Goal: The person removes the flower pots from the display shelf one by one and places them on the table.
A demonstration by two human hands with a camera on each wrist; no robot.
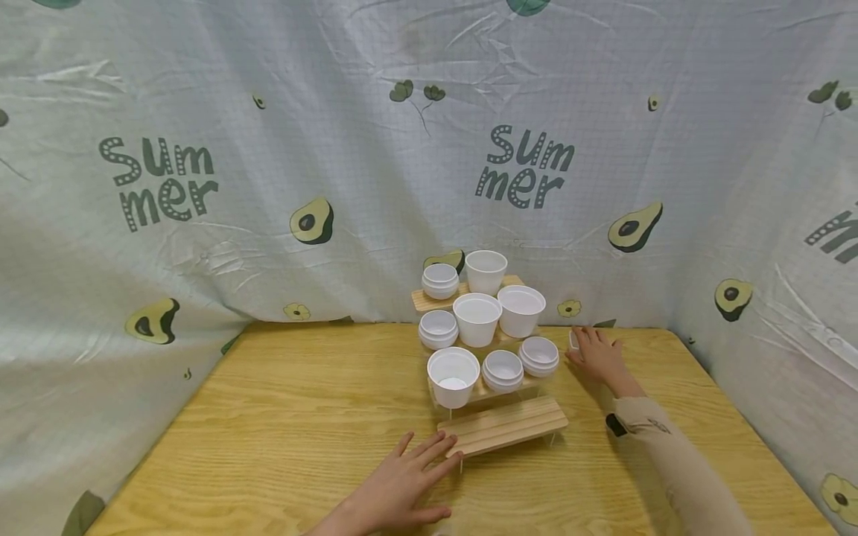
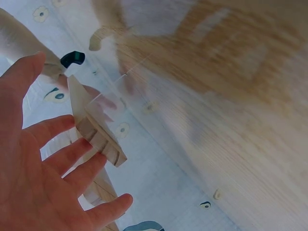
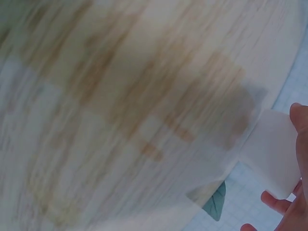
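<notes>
A tiered stand with wooden steps holds several white cups and small round pots. My left hand (image 1: 401, 487) is spread at the left end of the bare lowest step (image 1: 506, 426); in the left wrist view its fingertips touch the end of that wooden step (image 2: 100, 139). To the right of the stand, near the table's back edge, my right hand (image 1: 599, 359) grips a white cup (image 3: 272, 151), thumb on one side and fingers on the other. Most of this cup is hidden behind the hand in the head view.
White tubs (image 1: 477, 320) and pots (image 1: 503, 371) fill the three upper steps. The wooden table (image 1: 302, 402) runs back to a hanging cloth (image 1: 375, 164) printed with avocados. Clear legs hold up the lowest step.
</notes>
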